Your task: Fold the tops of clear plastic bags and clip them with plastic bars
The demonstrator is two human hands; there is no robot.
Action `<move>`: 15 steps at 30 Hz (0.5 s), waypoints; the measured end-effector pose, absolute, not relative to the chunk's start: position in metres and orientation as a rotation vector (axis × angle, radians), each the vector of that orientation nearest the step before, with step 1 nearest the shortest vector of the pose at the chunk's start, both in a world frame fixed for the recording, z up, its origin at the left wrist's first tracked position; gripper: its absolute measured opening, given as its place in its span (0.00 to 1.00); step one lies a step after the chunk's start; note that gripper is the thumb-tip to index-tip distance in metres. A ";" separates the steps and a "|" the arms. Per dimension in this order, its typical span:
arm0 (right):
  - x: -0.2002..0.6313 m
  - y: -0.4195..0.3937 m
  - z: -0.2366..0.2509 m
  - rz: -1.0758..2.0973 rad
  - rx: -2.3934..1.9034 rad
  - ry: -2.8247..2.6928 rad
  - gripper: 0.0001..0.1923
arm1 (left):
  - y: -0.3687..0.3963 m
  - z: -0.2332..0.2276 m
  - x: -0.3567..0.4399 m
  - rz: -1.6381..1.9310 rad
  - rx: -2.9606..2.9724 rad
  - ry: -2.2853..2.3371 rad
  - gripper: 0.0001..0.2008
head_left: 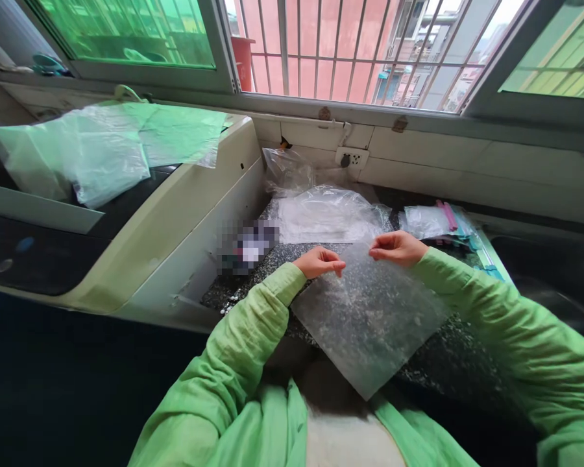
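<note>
A clear, frosted plastic bag (pixel 370 318) hangs before me over the speckled counter, one corner pointing down toward my body. My left hand (pixel 320 262) pinches its upper left edge between thumb and fingers. With thumb and forefinger my right hand (pixel 398 248) grips the upper edge a little to the right. Just behind the hands lies a stack of clear plastic bags (pixel 321 217) on the counter. To the right of it is a small pile of packaged bags (pixel 425 222) with pink and teal strips.
More translucent bags (pixel 107 139) lie on top of a cream-coloured washing machine (pixel 224 168) at the left. A wall socket (pixel 352 157) sits under the barred window (pixel 360 52). A blurred-out item (pixel 248 248) rests by the machine. A dark sink (pixel 555 272) lies at the right.
</note>
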State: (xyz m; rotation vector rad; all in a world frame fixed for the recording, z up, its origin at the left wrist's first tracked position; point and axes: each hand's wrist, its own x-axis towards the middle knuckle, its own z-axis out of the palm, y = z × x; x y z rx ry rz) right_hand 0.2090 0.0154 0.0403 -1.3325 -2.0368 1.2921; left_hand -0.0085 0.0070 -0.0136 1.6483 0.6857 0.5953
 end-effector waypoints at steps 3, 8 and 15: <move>0.209 0.018 0.043 1.274 -1.351 -2.134 0.20 | 0.005 -0.015 -0.007 0.552 1.664 0.653 0.24; 0.200 0.012 0.044 1.189 -1.314 -2.262 0.15 | -0.002 -0.012 -0.007 0.332 1.690 0.520 0.21; 0.187 -0.005 0.038 0.946 -1.327 -2.135 0.15 | -0.001 -0.008 -0.012 0.255 1.717 0.508 0.18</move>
